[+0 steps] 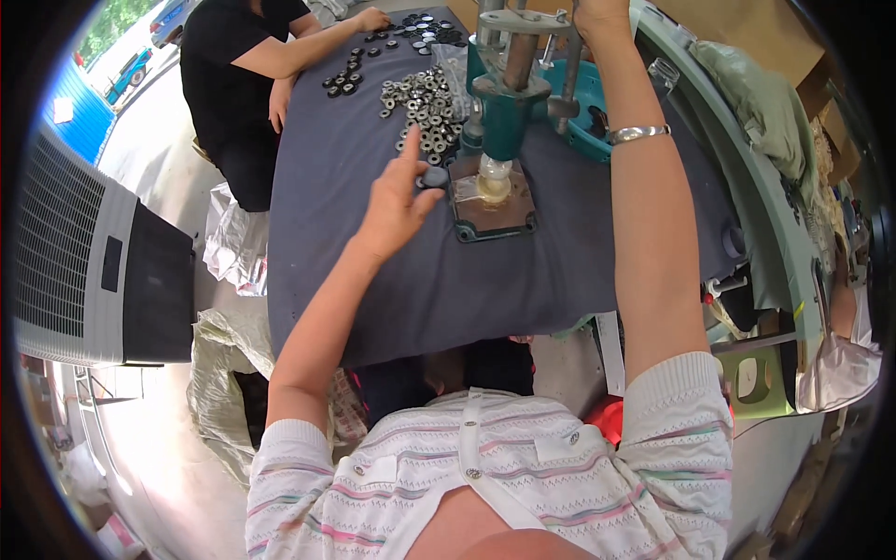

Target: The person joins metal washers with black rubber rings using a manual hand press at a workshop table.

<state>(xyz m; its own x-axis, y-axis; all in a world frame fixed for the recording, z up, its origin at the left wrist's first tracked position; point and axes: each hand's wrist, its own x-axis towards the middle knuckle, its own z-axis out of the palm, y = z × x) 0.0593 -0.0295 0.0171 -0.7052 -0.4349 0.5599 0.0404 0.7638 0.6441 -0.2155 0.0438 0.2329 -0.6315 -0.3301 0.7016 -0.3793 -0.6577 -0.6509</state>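
Note:
My left hand (397, 201) is over the table, its index finger stretched toward a pile of small round parts (429, 107), black with metal centres. A round grey disc (434, 176) sits between its thumb and a bent finger. My right hand (602, 13) is raised at the top edge, closed around the lever (571, 65) of a green bench press (505, 121); the picture's edge cuts off part of it. Under the press head a clear, pale cylindrical tool (495, 179) stands on the square metal base plate (490, 219), which looks covered in film.
A dark grey cloth (411, 299) covers the table. Beyond the pile lie black rings (345, 82) and black and white discs (429, 33). A teal basin (586, 140) stands behind the press. Across the left edge, a person in black (229, 103) reaches among the parts. A large air cooler (84, 252) stands left.

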